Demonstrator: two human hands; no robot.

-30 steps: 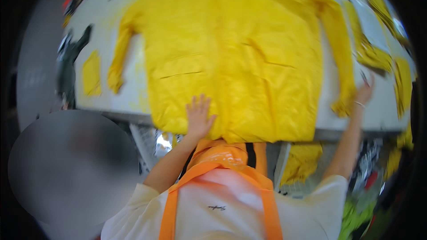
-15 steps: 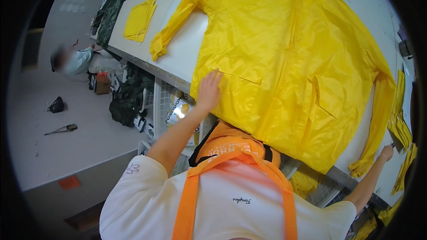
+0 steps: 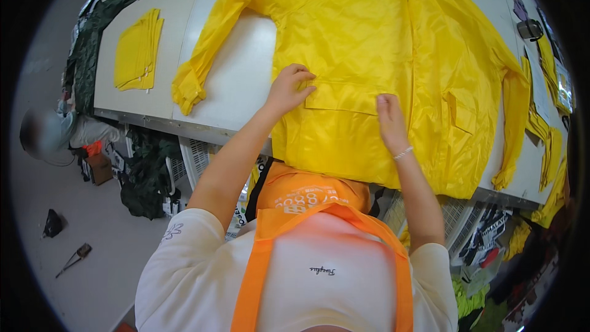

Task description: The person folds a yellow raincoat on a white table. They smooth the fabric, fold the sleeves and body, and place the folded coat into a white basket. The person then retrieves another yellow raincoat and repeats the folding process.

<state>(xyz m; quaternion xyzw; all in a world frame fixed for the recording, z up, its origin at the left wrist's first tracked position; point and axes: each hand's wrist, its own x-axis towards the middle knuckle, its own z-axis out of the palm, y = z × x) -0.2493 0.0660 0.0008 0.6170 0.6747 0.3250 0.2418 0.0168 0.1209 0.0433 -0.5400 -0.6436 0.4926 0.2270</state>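
**Both hands on yellow raincoat pocket**

Yellow raincoat (image 3: pixel 393 55) spread flat on white table (image 3: pixel 243 80), hem at 6 o'clock. Left hand (image 3: pixel 290 89) fingers curled, pinching pocket flap corner. Right hand (image 3: pixel 389 117) flat, fingers released, pressing flap. Yellow fabric stack (image 3: pixel 138 52) at 9 o'clock.

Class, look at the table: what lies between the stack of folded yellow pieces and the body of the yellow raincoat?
In the head view, the raincoat's sleeve crosses that stretch of white table, between the stack and the raincoat; the rest is bare tabletop.
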